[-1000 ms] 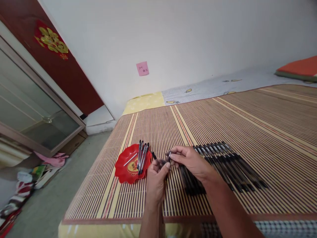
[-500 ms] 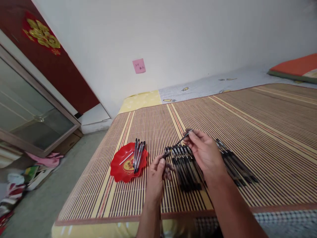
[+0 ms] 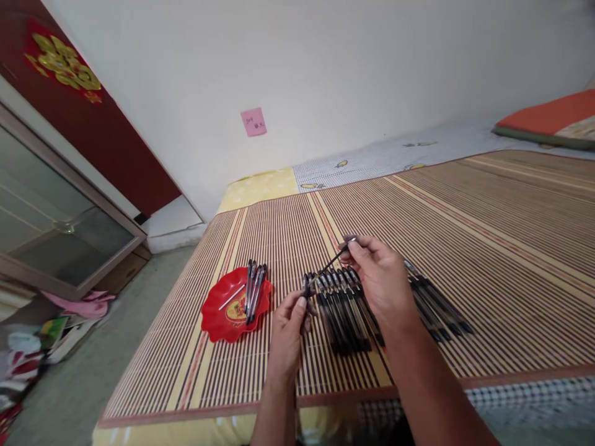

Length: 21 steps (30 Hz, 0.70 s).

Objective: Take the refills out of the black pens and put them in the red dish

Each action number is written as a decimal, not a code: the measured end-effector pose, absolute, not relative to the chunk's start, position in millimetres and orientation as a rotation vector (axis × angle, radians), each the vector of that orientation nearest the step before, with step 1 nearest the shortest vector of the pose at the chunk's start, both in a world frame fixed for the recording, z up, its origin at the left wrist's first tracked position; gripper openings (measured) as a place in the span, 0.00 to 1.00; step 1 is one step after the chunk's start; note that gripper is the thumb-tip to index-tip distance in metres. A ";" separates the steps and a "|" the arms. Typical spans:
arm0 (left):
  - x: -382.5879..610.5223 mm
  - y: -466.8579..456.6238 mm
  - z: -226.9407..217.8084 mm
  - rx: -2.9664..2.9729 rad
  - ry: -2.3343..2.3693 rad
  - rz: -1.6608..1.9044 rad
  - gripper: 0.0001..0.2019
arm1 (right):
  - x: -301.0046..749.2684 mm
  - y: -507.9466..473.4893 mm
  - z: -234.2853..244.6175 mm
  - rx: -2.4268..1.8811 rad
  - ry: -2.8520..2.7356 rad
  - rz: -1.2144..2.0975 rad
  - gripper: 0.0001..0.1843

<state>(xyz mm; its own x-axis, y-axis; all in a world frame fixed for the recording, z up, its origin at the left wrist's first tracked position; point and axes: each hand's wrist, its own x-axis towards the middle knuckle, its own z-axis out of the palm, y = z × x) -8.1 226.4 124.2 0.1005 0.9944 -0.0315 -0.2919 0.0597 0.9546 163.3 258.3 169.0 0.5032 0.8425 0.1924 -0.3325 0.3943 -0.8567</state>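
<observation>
My right hand (image 3: 379, 272) pinches the upper end of a thin black pen refill (image 3: 333, 261), which slants down and left toward my other hand. In my left hand (image 3: 290, 316), thumb and fingers close on a short dark pen part (image 3: 307, 287); most of it is hidden. The refill's lower end meets or nearly meets this part; I cannot tell whether it is inside. Below and between my hands lies a row of black pens (image 3: 344, 310) side by side on the striped mat. More black pens (image 3: 439, 303) lie beyond my right wrist.
Left of my hands sits a red scalloped plate (image 3: 211, 313) holding several capped pens (image 3: 255, 294) and a white stick (image 3: 231, 297). The striped mat (image 3: 260, 241) covers the bed. An orange folded cloth (image 3: 543, 118) lies far right; a glass-panelled door (image 3: 56, 204) stands left.
The view has shifted slightly to the right. Both hands keep their grips; the left has tilted its dark part more upright, and more of the black refill shows between them.
</observation>
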 end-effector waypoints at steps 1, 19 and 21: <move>-8.7 226.3 123.9 1.014 0.946 1.235 0.18 | 163.4 258.2 169.1 -0.869 -0.704 0.827 0.10; -24.0 220.9 138.9 1.251 0.990 1.127 0.13 | 162.2 241.4 192.4 -0.853 -1.051 0.978 0.08; -22.3 218.5 141.4 1.137 0.931 1.101 0.14 | 157.7 242.0 191.0 -0.827 -1.098 1.058 0.07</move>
